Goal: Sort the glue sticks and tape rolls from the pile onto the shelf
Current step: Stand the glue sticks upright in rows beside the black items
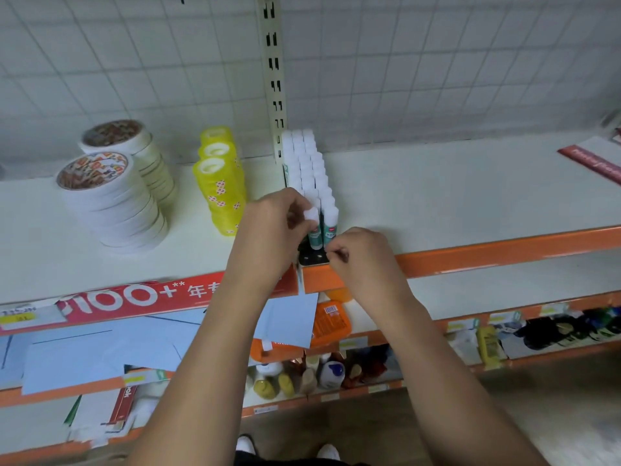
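A white wire grid backs a pale shelf (437,196) with an orange front lip (504,250). A slotted upright post (274,79) splits the shelf into left and right bays.

The glue sticks (309,163) stand in tight rows running from the post toward the front edge, white caps up. The left hand (268,230) grasps one glue stick (314,230) near its cap, with the fingers curled round it. It stands upright at the front of the rows, touching its neighbour on the right, and its long axis is vertical.

The right hand (363,253) is clenched just beside the base of the front sticks, at the lip. Its fingertips are drawn together, but I cannot tell whether they pinch anything.

The left hand is the nearer one, and the coming move looks like seating this stick in line. Little room is left in front, since a black bracket (312,258) and the lip lie directly below the row. The right bay offers wide open surface.

To the left stand yellow tape rolls (221,193) and two stacks of white tape rolls (111,203), well apart from the sticks.
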Motion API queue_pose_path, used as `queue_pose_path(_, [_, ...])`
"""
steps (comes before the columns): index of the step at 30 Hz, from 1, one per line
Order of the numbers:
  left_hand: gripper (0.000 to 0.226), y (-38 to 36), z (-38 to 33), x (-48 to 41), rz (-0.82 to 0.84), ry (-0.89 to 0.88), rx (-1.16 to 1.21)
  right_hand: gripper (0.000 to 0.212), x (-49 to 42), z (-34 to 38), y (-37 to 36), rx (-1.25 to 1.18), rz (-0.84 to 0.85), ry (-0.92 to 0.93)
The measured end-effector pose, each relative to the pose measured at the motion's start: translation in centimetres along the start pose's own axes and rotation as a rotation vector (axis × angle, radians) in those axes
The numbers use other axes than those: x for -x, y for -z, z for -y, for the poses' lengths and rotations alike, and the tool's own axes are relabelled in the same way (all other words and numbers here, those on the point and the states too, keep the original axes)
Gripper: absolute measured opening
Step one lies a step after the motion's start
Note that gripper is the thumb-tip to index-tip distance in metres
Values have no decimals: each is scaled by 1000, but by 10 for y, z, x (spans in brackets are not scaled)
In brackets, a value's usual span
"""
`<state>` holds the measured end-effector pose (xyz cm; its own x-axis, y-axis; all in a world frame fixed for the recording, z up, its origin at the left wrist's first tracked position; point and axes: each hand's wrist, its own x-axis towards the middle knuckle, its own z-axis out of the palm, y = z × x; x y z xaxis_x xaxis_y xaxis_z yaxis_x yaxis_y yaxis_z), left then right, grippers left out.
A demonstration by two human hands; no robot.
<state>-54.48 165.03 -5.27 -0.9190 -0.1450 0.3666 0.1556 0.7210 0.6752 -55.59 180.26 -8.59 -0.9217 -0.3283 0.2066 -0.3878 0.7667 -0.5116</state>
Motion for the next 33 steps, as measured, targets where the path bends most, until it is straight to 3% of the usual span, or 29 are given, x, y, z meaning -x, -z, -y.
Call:
queue_pose_path(17, [12, -20, 0, 9, -137, 46, 54, 19, -2, 2, -7, 24, -26, -33])
queue_pose_path(22, [22, -5, 12, 15, -110, 45, 30, 16, 7, 6, 0, -5, -20, -28])
queue_pose_path(29, [15, 28, 46, 14, 200, -1, -308, 14, 3, 26, 1, -80, -62, 11])
queue_pose_path(33, [23, 31, 49, 10, 369, -3, -313, 17, 0, 34, -6, -69, -36, 1])
